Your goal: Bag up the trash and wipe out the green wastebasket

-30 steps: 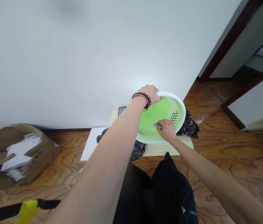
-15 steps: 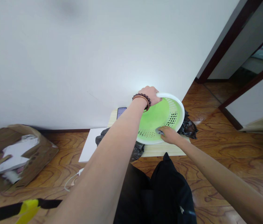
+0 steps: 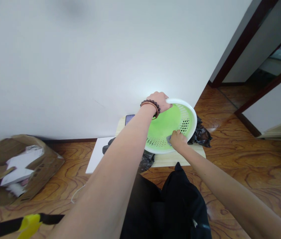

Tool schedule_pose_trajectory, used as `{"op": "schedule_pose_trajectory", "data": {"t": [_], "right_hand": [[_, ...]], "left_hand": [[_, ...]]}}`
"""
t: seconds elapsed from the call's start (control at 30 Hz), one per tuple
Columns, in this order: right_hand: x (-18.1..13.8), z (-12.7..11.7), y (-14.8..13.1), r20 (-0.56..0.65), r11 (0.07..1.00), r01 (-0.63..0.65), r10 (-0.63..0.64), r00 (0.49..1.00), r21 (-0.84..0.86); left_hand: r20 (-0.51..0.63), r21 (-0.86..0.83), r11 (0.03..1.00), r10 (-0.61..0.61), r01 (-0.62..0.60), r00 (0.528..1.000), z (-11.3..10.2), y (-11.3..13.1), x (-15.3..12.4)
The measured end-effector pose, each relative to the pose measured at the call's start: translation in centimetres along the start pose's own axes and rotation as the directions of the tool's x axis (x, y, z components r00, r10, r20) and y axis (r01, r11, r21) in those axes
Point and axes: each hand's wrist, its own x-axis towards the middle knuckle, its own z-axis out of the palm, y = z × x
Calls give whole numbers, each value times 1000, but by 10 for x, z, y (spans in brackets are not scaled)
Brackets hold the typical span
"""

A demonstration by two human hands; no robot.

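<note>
The left hand (image 3: 159, 101) grips the upper-left rim of the green-and-white basket (image 3: 192, 116), at the table (image 3: 195, 152), while the right hand (image 3: 179, 141), fingers closed on a grey wad (image 3: 168, 139) (perhaps cloth, mostly hidden), has risen slightly within it, so its work at the near inner wall seems shifted, not ended. Black plastic (image 3: 201, 134) crowds the basket; the left forearm (image 3: 120, 159) partly covers a phone (image 3: 129, 119).

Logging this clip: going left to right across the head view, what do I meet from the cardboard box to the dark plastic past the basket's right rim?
Cardboard box, flat white panel, phone, left hand, right hand, crumpled black plastic.
</note>
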Motion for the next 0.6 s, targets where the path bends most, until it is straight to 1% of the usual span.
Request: {"op": "schedule_pose_trajectory", "data": {"t": [0.07, 0.1, 0.13, 0.17, 0.23, 0.3, 0.37, 0.43, 0.5, 0.53, 0.6], "right_hand": [[0, 1, -4, 9, 996, -92, 92, 996, 15], [-1, 1, -6, 40, 993, -113, 112, 993, 24], [-2, 3, -6, 76, 994, -108, 106, 991, 33], [-3, 4, -6, 103, 996, -77, 72, 992, 44], [-7, 7, -5, 104, 996, 50, -57, 993, 68], [-9, 8, 0, 72, 981, 177, -183, 981, 84], [-9, 5, 6, 28, 970, 234, -237, 971, 68], [-7, 0, 12, -63, 965, 264, -263, 963, 5], [-4, -6, 17, -177, 955, 284, -295, 939, -86], [-4, -7, 19, -209, 949, 289, -309, 928, -123], [-4, -7, 20, -207, 944, 290, -319, 925, -160]], "left_hand": [[-10, -3, 1000, -10, 10, 1000, 0, 1, -1], [-15, -6, 1000, -13, 13, 1000, 0, 1, -1], [-17, -9, 1000, -17, 17, 1000, -1, 2, -1], [-16, -11, 1000, -21, 20, 1000, -1, 1, -1], [-4, -13, 999, -33, 33, 999, -1, 1, -1], [9, -16, 999, -44, 44, 999, -1, 0, 0], [11, -16, 999, -44, 44, 999, -1, -1, 0], [1, -12, 999, -39, 39, 999, -2, -2, 0], [-4, -9, 999, -43, 43, 999, -2, -1, 0], [-3, -8, 999, -47, 47, 999, -2, -1, -1], [4, -8, 999, -51, 51, 999, -2, -1, 0]]}}
